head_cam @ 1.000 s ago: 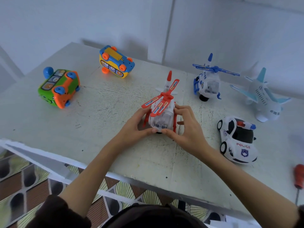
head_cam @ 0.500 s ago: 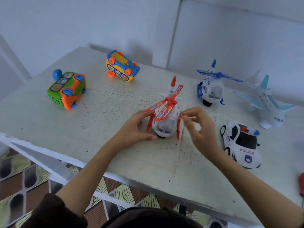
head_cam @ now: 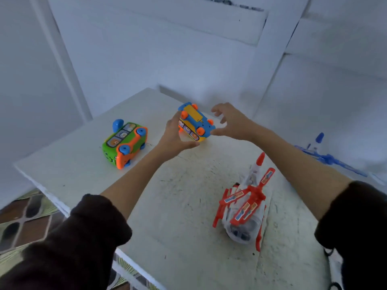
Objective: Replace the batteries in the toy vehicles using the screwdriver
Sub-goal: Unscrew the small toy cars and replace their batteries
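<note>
Hands are out at the far end of the table (head_cam: 83,176), both reaching for the blue-and-yellow toy bus (head_cam: 195,122). That bus lies tipped on its side, orange wheels and yellow underside panel facing up and toward the camera. The left hand (head_cam: 174,135) cups its left end, fingers behind the body and thumb stretched underneath along the tabletop; whether it truly grips yet, I cannot tell. The right hand (head_cam: 231,122) hovers at the bus's right end, fingers spread and curved, thumb tip at the blue corner, nothing clamped. Over to the left, well apart, the green-and-orange toy bus (head_cam: 123,144) lies on its side too. Nearer the camera, the red-and-white helicopter (head_cam: 245,208) stands alone on the scuffed surface. At the right edge, a blue rotor blade (head_cam: 333,161) pokes in, blurred.
</note>
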Tool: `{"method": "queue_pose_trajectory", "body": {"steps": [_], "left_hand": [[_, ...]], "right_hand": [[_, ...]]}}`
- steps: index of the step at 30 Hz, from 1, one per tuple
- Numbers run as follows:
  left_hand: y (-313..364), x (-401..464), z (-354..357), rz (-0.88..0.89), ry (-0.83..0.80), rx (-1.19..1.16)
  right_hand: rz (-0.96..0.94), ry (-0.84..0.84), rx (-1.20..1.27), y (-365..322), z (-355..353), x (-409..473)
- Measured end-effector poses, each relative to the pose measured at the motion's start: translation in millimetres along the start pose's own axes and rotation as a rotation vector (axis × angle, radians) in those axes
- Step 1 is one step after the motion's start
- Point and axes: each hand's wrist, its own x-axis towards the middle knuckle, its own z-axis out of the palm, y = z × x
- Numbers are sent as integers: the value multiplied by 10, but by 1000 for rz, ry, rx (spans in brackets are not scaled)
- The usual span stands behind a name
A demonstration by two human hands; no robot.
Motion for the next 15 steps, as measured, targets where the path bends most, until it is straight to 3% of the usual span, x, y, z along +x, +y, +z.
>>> {"method": "queue_pose_trajectory", "body": {"steps": [3,6,9,15], "left_hand": [[-158,229,50,0,-22,-24],[-385,385,101,-61,23,-65],[-351,400,161,-114,11,-149],[-355,373,246,-181,10,-389]], "right_hand": [[73,-172,-91,174,100,364],[155,-251,-5,237,148,583],[254,-230,209,176,211,696],[291,-155,377,64,312,741]]}}
